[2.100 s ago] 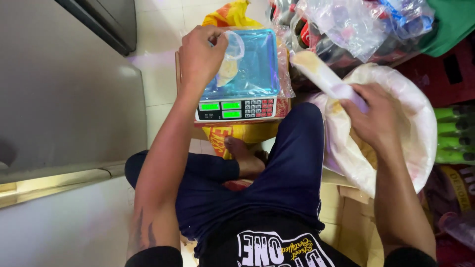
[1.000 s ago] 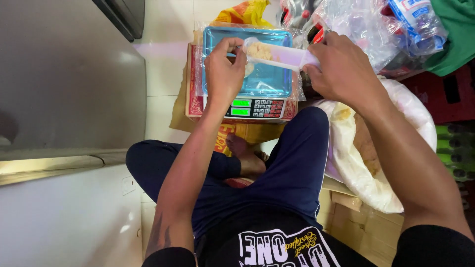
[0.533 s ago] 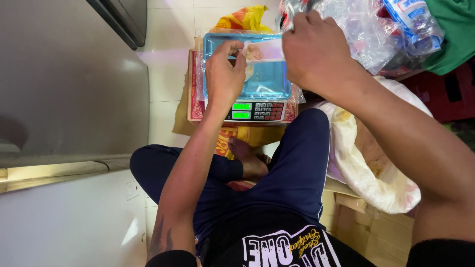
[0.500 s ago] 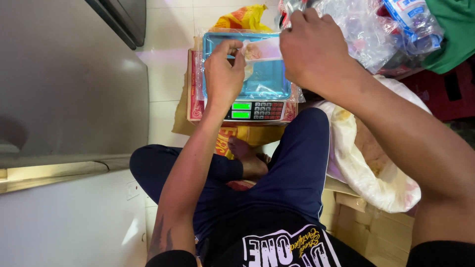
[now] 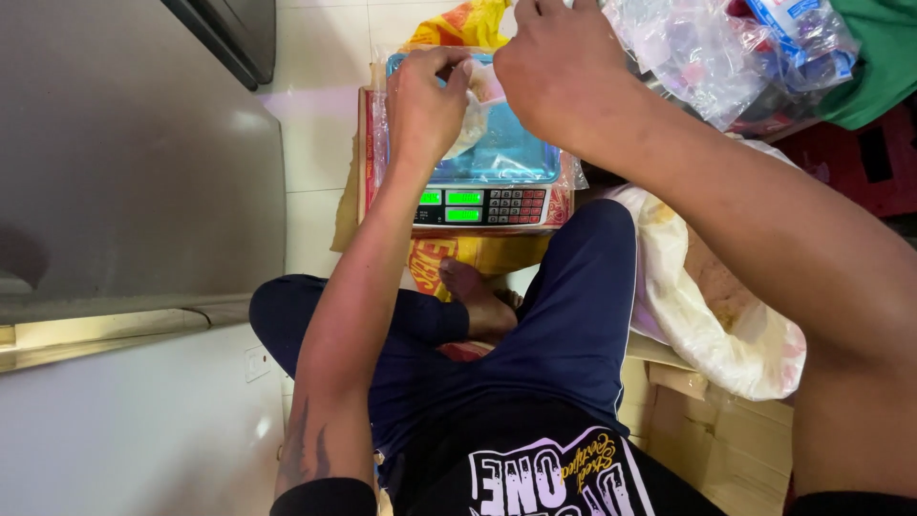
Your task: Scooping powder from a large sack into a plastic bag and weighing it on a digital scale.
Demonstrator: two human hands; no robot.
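My left hand [image 5: 425,105] pinches the edge of a small clear plastic bag [image 5: 475,113] holding pale grain, which rests on the blue pan of a digital scale [image 5: 487,182] with green displays. My right hand [image 5: 559,72] hovers over the bag's upper right, fingers curled at the top edge of the view; whatever it holds is hidden. I sit cross-legged on the floor with the scale just past my knee.
A large white sack [image 5: 712,315] of tan grain stands open at my right. A pile of clear plastic bags and packets [image 5: 726,53] lies at the upper right, next to green cloth [image 5: 879,57]. A grey metal cabinet [image 5: 124,162] fills the left. Cardboard [image 5: 707,440] lies lower right.
My right hand came from the sack with a pale scoop, passed over the scale and rose to the top edge. My left hand stayed at the bag on the scale.
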